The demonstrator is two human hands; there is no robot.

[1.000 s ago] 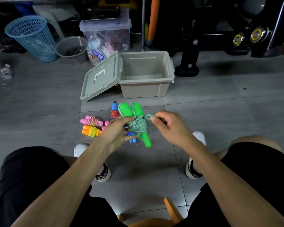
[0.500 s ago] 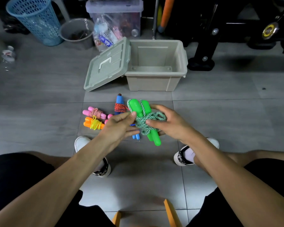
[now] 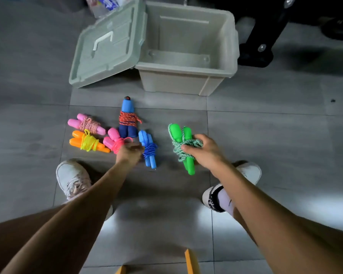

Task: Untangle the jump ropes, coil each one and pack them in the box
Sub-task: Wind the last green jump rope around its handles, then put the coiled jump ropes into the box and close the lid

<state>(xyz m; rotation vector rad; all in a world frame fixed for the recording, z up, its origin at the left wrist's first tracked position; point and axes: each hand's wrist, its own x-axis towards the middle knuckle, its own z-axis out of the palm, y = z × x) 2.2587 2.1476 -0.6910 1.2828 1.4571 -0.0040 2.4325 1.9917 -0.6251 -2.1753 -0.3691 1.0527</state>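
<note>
Five coiled ropes (image 3: 115,135) lie before the box (image 3: 186,76); right hand (image 3: 206,153) grips the green rope (image 3: 183,147), left hand (image 3: 130,153) seemingly relaxed, blurred.

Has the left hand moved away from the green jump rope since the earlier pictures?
Yes. The left hand has let go of the green jump rope and gone left, now over the pink rope beside the blue rope.

Left hand's (image 3: 129,154) fingers blurred
</note>
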